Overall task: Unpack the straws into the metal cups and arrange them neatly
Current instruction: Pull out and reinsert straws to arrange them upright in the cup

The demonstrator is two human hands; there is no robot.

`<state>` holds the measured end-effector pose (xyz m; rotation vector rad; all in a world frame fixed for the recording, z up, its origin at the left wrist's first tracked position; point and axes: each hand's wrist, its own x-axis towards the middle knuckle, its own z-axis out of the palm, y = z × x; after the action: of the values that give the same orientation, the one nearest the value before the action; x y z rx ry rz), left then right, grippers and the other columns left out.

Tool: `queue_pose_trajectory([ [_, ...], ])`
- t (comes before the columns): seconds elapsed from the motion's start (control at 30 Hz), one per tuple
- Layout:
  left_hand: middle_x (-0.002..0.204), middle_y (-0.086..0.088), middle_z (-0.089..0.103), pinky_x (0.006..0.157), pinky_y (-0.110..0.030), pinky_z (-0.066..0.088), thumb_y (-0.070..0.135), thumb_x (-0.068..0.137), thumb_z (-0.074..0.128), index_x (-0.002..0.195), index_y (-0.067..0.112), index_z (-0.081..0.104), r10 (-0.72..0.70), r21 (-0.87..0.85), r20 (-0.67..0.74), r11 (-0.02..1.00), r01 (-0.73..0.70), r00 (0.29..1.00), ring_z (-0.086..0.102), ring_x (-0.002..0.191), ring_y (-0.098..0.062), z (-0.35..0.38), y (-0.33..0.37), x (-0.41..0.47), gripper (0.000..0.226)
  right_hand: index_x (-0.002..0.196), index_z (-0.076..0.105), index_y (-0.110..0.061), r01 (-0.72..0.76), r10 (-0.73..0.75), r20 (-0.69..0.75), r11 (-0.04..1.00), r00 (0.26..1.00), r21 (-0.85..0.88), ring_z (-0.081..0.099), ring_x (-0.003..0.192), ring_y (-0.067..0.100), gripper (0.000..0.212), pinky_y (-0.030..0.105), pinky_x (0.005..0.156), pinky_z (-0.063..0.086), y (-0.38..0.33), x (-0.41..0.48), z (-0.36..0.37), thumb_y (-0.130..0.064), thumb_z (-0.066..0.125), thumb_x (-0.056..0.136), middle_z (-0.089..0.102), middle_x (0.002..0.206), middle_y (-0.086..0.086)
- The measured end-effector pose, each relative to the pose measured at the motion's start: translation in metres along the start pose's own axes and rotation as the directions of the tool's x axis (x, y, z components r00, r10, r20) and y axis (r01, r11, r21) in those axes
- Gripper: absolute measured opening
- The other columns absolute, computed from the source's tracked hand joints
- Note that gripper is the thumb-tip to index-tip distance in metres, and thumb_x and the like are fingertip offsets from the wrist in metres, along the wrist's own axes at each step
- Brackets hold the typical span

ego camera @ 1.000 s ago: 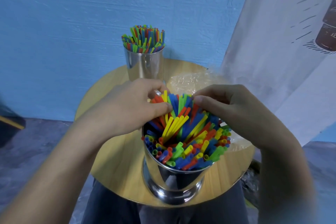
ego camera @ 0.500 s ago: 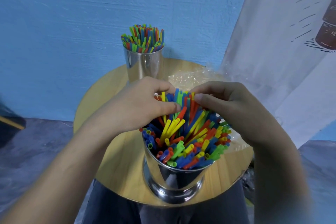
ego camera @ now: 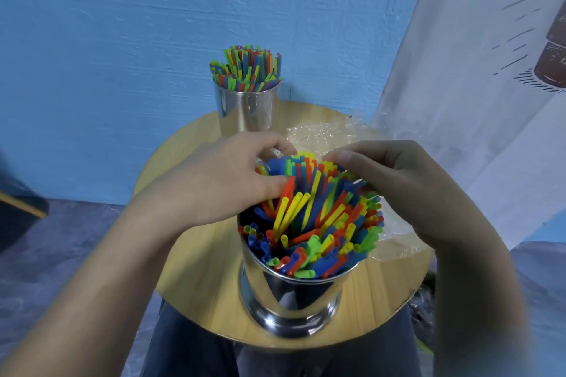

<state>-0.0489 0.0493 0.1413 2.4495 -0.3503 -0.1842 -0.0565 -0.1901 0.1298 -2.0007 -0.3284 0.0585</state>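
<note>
A shiny metal cup (ego camera: 294,297) stands at the near edge of the round wooden table (ego camera: 196,254), packed with colourful straws (ego camera: 318,223) that lean and fan out unevenly. My left hand (ego camera: 220,180) curls round the far-left side of the bundle, its thumb pressing the straws. From the right, my right hand (ego camera: 407,187) curls over the far-right side with its fingertips on the straw tops. A second metal cup (ego camera: 248,107) at the table's far edge holds an upright, tidy bunch of straws (ego camera: 245,69).
Crumpled clear plastic wrapping (ego camera: 324,135) lies on the table behind and to the right of the near cup. A blue wall is behind the table, a white printed cloth (ego camera: 459,70) hangs at the right, and my lap sits under the near edge.
Both hands have squeezed the far side of the bundle closer together, and the straws there stand more gathered. The cups have not moved.
</note>
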Motion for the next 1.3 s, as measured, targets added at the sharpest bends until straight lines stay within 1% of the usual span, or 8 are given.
queue_pose_trajectory([
  [0.1,0.112,0.021,0.065,0.084,-0.038,0.061,0.046,0.084,0.078,0.112,0.053,0.062,0.046,-0.111,0.072,0.993,-0.037,0.996,0.067,0.097,-0.001,0.001,0.005,0.005,0.033,0.096,0.081,-0.023,-0.003,0.003,0.027,1.000,1.000,-0.003,0.073,0.088,0.010,0.028,0.015,0.074,0.054,-0.001,-0.002,0.000,-0.032,0.056,0.102,0.079,0.089,-0.005],
  [0.33,0.087,0.016,0.073,0.081,-0.044,0.061,0.036,0.086,0.079,0.089,0.031,0.071,0.102,-0.197,-0.026,0.975,-0.105,0.994,0.072,0.080,-0.007,0.006,0.013,0.010,0.009,0.100,0.080,-0.020,0.000,-0.002,0.061,0.999,0.998,0.033,0.076,0.092,0.016,0.028,0.028,0.085,0.060,0.001,-0.004,0.000,-0.030,0.055,0.103,0.080,0.094,-0.002],
  [0.53,0.097,0.010,0.071,0.081,-0.033,0.057,0.033,0.089,0.076,0.084,0.036,0.070,0.128,-0.206,-0.064,0.969,-0.139,0.990,0.069,0.083,-0.005,0.007,0.007,0.010,0.008,0.103,0.079,-0.017,0.014,-0.019,0.072,0.998,0.997,0.068,0.074,0.096,0.018,0.022,0.030,0.089,0.059,0.002,-0.006,-0.004,-0.019,0.057,0.102,0.079,0.097,0.000],
  [0.67,0.101,0.003,0.073,0.079,-0.031,0.060,0.017,0.091,0.075,0.096,0.029,0.073,0.121,-0.331,-0.031,0.935,-0.124,0.992,0.073,0.090,-0.011,0.007,0.001,0.010,0.013,0.100,0.079,-0.017,0.016,-0.020,0.057,0.997,0.998,0.071,0.074,0.095,0.018,0.022,0.028,0.087,0.060,0.003,-0.005,-0.002,-0.018,0.057,0.102,0.078,0.096,0.000],
  [0.8,0.103,0.007,0.073,0.077,-0.022,0.059,0.019,0.089,0.076,0.105,0.035,0.073,0.081,-0.388,-0.047,0.917,-0.093,0.996,0.073,0.093,-0.008,0.009,-0.005,0.011,0.022,0.100,0.078,-0.018,0.019,-0.021,0.032,0.998,0.999,0.062,0.073,0.095,0.017,0.022,0.025,0.085,0.059,0.004,-0.004,-0.001,-0.019,0.057,0.102,0.077,0.096,-0.001],
  [0.97,0.108,0.010,0.072,0.079,-0.023,0.058,0.031,0.087,0.078,0.103,0.037,0.073,0.104,-0.346,-0.046,0.931,-0.114,0.993,0.070,0.097,-0.002,0.010,-0.003,0.011,0.017,0.100,0.078,-0.020,0.021,-0.022,0.036,0.999,0.999,0.035,0.073,0.096,0.017,0.022,0.029,0.084,0.060,0.004,-0.003,0.000,-0.021,0.056,0.102,0.077,0.096,-0.003],
  [1.07,0.104,0.004,0.071,0.071,-0.024,0.058,0.027,0.089,0.077,0.095,0.031,0.074,0.133,-0.324,-0.085,0.933,-0.154,0.987,0.071,0.086,-0.011,0.009,0.003,0.011,0.009,0.100,0.078,-0.021,0.022,-0.023,0.031,1.000,0.999,0.022,0.073,0.096,0.017,0.023,0.030,0.084,0.058,0.006,-0.002,0.000,-0.021,0.056,0.103,0.077,0.097,-0.003],
  [1.3,0.093,0.006,0.073,0.073,-0.032,0.059,0.024,0.089,0.077,0.088,0.030,0.075,0.140,-0.308,-0.116,0.936,-0.170,0.983,0.072,0.078,-0.011,0.010,0.008,0.013,0.006,0.102,0.078,-0.018,0.043,-0.044,0.039,0.999,0.998,0.034,0.073,0.096,0.019,0.023,0.032,0.084,0.060,0.007,-0.002,-0.001,-0.019,0.056,0.103,0.077,0.098,0.000],
])
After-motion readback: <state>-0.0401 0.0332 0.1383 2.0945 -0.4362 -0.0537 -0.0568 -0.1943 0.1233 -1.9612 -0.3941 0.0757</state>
